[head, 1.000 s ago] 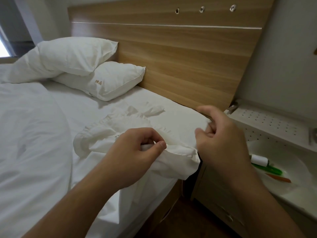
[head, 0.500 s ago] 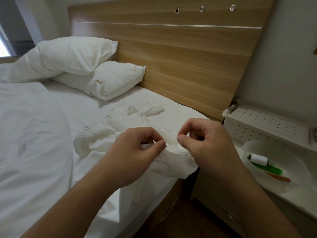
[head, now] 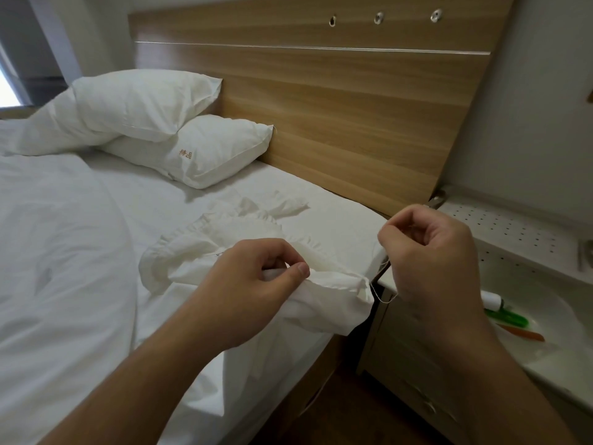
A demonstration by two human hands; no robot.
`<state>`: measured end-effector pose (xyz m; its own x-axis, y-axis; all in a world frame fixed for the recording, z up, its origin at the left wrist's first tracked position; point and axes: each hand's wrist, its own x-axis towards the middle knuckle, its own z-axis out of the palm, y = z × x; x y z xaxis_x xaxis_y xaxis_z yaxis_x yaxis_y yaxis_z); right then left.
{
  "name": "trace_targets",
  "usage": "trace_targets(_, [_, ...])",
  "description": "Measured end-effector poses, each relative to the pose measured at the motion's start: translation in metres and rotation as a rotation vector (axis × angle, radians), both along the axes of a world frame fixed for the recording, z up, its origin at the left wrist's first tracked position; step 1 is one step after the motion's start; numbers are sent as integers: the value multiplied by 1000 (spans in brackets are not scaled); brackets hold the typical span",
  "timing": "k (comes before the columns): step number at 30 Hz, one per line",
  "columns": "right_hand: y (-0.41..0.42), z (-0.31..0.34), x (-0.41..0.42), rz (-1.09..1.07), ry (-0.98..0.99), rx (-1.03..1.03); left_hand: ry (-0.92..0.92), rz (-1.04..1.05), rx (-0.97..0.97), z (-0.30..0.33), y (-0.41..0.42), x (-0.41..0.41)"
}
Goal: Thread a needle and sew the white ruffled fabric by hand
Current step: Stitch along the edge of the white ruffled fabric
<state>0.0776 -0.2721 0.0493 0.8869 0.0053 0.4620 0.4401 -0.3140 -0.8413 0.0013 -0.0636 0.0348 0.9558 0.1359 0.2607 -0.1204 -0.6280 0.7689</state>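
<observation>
The white ruffled fabric (head: 244, 232) lies bunched on the bed near its right edge. My left hand (head: 256, 281) pinches a fold of it between thumb and fingers. My right hand (head: 426, 252) is raised to the right of the fabric with fingers curled, pinching a thin white thread (head: 377, 292) that runs down to the fabric's right corner. The needle itself is too small to make out in the right hand's fingers.
Two white pillows (head: 192, 146) lean against the wooden headboard (head: 337, 107). A white duvet (head: 57, 268) covers the bed's left. On the white bedside stand (head: 513, 239) sits a white plate (head: 542, 316) with a thread spool, a green tool and an orange one.
My right hand came in to the fabric's edge beside the left thumb, then drew back up and to the right, pulling the thread out. The left hand kept its pinch.
</observation>
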Motion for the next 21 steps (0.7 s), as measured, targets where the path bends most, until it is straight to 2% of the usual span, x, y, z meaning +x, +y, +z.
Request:
trace_targets(6, [-1, 1, 0, -2, 5, -14, -16, 6, -7, -1, 0, 0])
trace_targets(11, [-3, 7, -8, -42, -100, 38, -43, -27, -17, -1, 1, 0])
trace_targets(13, [-1, 9, -11, 60, -92, -32, -57, -49, -16, -1, 2, 1])
trace_targets(17, [10, 2, -13, 408, 51, -327, -77, -96, -8, 0, 2, 0])
trace_targets(21, [18, -8, -12, 425, 9, -453, -87, -140, -43, 2, 1, -1])
